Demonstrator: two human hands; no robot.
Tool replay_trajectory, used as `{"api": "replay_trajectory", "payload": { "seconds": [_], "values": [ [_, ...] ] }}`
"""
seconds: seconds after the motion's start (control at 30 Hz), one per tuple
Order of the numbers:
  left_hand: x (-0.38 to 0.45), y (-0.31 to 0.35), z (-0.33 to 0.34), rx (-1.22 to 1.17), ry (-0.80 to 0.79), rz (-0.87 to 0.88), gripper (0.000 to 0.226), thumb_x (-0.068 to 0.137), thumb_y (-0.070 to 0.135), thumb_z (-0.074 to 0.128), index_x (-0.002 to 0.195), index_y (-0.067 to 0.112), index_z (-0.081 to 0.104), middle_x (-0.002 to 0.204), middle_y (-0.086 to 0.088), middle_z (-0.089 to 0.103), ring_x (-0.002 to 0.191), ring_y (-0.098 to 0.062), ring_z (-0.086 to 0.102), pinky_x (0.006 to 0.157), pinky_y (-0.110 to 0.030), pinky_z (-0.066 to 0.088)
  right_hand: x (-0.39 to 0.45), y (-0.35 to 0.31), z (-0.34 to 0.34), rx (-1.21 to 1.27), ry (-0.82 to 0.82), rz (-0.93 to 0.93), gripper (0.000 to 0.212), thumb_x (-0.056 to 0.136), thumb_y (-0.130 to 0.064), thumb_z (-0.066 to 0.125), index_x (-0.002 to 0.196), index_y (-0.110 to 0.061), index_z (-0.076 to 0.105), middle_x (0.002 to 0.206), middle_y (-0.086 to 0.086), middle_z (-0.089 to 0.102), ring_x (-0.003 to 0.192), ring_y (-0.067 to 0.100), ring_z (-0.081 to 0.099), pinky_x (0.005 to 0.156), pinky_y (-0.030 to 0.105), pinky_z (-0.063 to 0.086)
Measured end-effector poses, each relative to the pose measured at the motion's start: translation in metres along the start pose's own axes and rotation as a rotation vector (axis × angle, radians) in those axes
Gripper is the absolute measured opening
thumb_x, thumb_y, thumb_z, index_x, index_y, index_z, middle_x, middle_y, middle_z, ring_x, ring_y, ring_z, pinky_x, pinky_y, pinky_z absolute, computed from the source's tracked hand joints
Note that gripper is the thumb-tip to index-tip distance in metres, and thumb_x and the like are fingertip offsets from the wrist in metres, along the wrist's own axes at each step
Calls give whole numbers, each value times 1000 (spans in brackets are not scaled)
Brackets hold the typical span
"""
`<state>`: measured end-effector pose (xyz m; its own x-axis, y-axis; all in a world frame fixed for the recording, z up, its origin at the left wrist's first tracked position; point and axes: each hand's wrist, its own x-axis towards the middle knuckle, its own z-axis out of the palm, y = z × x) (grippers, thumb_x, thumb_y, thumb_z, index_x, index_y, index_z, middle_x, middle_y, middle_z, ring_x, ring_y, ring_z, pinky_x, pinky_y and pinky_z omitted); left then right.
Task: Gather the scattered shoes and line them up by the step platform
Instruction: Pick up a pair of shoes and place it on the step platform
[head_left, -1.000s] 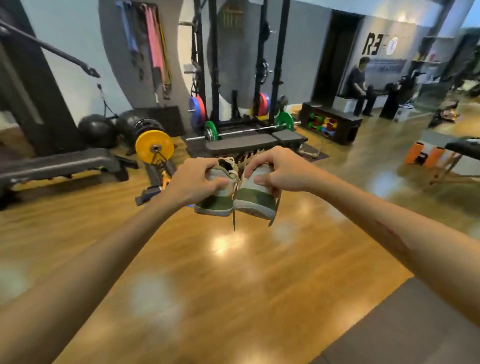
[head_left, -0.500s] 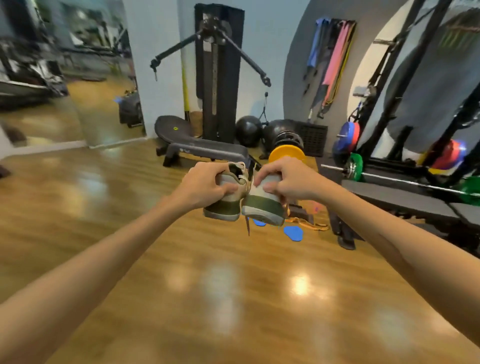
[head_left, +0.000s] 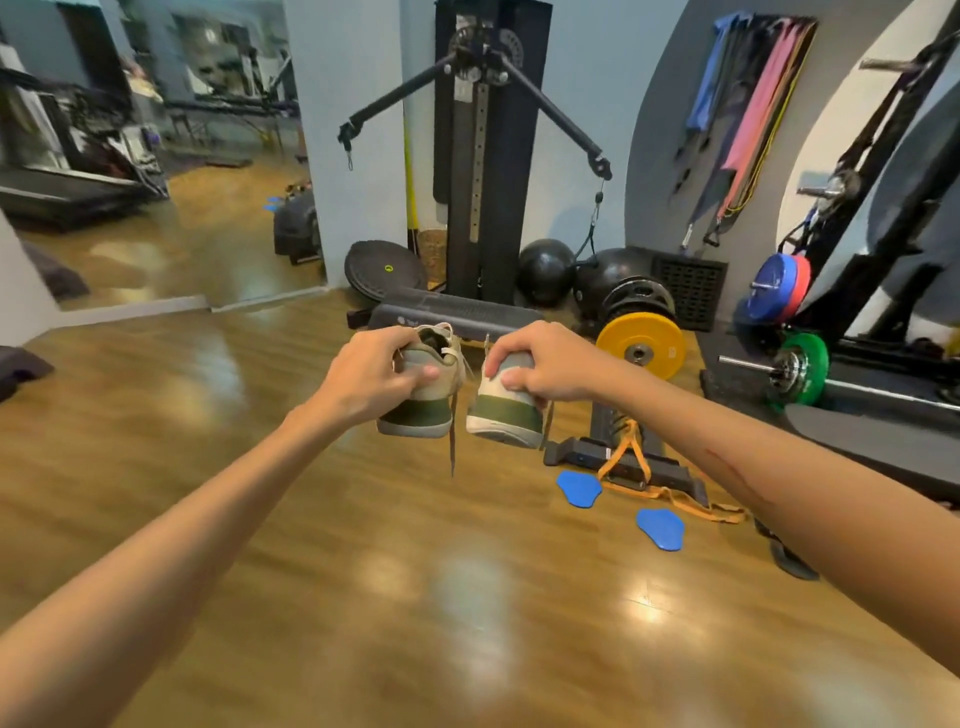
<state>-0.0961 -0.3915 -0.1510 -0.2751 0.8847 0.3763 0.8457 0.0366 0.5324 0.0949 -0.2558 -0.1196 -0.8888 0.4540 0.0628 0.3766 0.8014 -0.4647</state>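
Ahead, a step platform (head_left: 457, 317) lies beyond a yellow weight plate (head_left: 640, 352); the left hand (head_left: 369, 371) grips one sneaker (head_left: 422, 395), the right hand (head_left: 545, 364) grips another sneaker (head_left: 504, 410), held just apart.

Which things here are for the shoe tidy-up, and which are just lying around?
For the job:
left shoe, in left hand
right shoe, in right hand
step platform

Just lying about:
blue pads
orange strap
yellow weight plate
black balls

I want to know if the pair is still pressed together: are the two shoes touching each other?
Apart. The head view shows floor and a dangling lace in a gap between the left shoe and the right shoe, each held up separately.
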Motion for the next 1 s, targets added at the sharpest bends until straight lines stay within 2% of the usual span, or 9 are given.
{"api": "replay_trajectory", "payload": {
  "seconds": [0.1, 0.17, 0.27, 0.4, 0.57, 0.67, 0.77, 0.83, 1.0],
  "values": [
    [58, -45, 8, 10, -59, -33, 16, 85, 34, 69, 89, 23, 59, 84, 7, 60, 74, -10, 54, 60, -24, 36, 60, 25, -7, -36, -22, 8, 19, 86, -13, 62, 92, -30, 66, 107, -12, 58, 96, 9, 52, 71, 20, 40],
    [96, -74, 14, 17, -77, -74, 20, 86, 34, 67, 97, 18, 61, 89, 4, 59, 81, -15, 54, 66, -27, 38, 99, 44, -9, -51, -16, 31, 20, 84, -11, 63, 91, -30, 62, 97, -20, 52, 88, 2, 49, 67, 17, 33],
    [150, -112, 31, -9, -71, -83, 17, 85, 34, 66, 89, 23, 54, 83, 5, 55, 78, -14, 51, 62, -23, 35, 159, 80, -7, -60, 6, 42, 21, 82, -11, 63, 92, -29, 56, 99, -15, 52, 90, 8, 50, 69, 22, 36],
    [230, -154, 62, -5, -105, -79, 18, 86, 35, 66, 87, 27, 51, 80, 10, 52, 71, -8, 48, 55, -17, 29, 238, 138, -9, -42, 7, 61, 27, 83, -12, 64, 96, -31, 50, 92, -22, 47, 83, 4, 47, 62, 17, 31],
    [352, -199, 99, 3, -103, -90, 17, 86, 37, 66, 83, 30, 50, 79, 9, 53, 69, -8, 49, 55, -17, 29, 340, 224, -23, -38, -9, 122, 38, 84, -15, 66, 108, -32, 42, 107, 3, 58, 71, 9, 50, 56, 27, 36],
    [422, -222, 113, 11, -101, -89, 21, 85, 38, 67, 78, 32, 48, 74, 15, 51, 68, -6, 47, 55, -19, 29, 403, 265, -42, -61, -27, 131, 39, 83, -16, 67, 112, -30, 46, 120, 4, 57, 92, 15, 52, 71, 30, 38],
    [481, -248, 127, -20, -105, -79, 21, 84, 40, 67, 81, 32, 48, 74, 16, 50, 68, -5, 47, 56, -19, 30, 463, 302, -55, -96, -31, 110, 32, 82, -18, 70, 108, -29, 56, 114, -5, 55, 112, 18, 50, 84, 29, 39],
    [524, -271, 134, -8, -130, -79, 19, 83, 40, 68, 80, 32, 51, 76, 13, 54, 70, -7, 49, 57, -22, 33, 504, 326, -61, -110, -63, 120, 28, 83, -18, 71, 105, -31, 60, 110, -8, 54, 112, 16, 49, 85, 29, 40],
    [638, -348, 160, 66, -216, -3, 22, 83, 43, 67, 76, 29, 51, 74, 10, 53, 71, -10, 49, 59, -29, 33, 612, 382, -59, -117, -16, 187, 30, 84, -14, 71, 111, -26, 64, 124, -1, 57, 100, 10, 48, 79, 24, 37]
  ]
}}
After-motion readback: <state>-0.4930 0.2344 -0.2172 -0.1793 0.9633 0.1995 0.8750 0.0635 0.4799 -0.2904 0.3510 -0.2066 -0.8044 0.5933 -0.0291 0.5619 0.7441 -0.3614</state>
